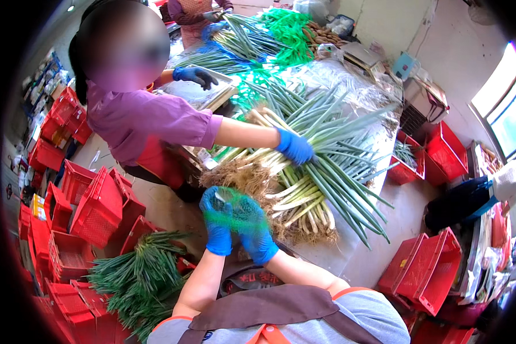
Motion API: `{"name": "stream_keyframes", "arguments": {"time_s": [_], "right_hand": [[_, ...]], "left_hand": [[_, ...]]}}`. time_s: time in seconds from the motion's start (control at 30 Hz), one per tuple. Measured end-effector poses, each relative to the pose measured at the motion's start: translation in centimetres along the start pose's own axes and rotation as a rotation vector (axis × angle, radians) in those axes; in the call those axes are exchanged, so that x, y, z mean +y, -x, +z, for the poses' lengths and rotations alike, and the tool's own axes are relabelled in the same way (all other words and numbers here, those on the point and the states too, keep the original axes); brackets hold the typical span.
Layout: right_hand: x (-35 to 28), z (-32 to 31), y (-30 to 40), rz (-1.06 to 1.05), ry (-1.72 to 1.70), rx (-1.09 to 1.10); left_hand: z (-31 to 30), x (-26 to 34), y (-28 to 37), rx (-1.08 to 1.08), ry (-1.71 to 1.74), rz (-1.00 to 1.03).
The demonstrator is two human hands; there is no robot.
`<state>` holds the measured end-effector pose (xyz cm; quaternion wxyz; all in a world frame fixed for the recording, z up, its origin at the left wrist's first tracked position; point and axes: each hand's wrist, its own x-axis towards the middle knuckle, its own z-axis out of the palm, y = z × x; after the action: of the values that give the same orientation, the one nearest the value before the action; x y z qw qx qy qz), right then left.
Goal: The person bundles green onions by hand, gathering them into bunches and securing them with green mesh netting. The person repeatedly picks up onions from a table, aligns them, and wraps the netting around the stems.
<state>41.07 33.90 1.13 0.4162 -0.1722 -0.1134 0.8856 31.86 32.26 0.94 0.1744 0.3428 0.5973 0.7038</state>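
My left hand point(217, 221) and my right hand point(256, 228), both in blue gloves, are close together in front of me. Between them they hold a bunched green mesh net point(236, 211), blurred. Just beyond my hands lie the brown roots point(241, 174) of a large heap of green onions point(303, 195) on the table point(327, 253). Across the heap, a co-worker's blue-gloved hand point(296, 147) grips a bundle of green onions point(344, 189), its leaves hanging past the table's edge.
The co-worker point(150, 124) stands ahead to the left. Red plastic crates point(96, 210) crowd the left side, near a pile of green leafy stalks point(142, 275). More red crates point(430, 266) stand at the right. Green netting point(288, 34) and brown root vegetables point(324, 36) lie at the table's far end.
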Motion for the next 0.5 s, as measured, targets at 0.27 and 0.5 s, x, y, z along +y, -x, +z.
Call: {"name": "stream_keyframes", "arguments": {"time_s": [0.27,0.5], "right_hand": [[-0.4,-1.6,4.8,0.003,0.021,-0.028],[-3.9,3.3,5.2,-0.166,0.089,-0.044]], "left_hand": [[-2.0,-1.0,4.6,-0.225,-0.066,-0.197],[1.6,3.7,-0.5,-0.346,-0.317,0.186]]}}
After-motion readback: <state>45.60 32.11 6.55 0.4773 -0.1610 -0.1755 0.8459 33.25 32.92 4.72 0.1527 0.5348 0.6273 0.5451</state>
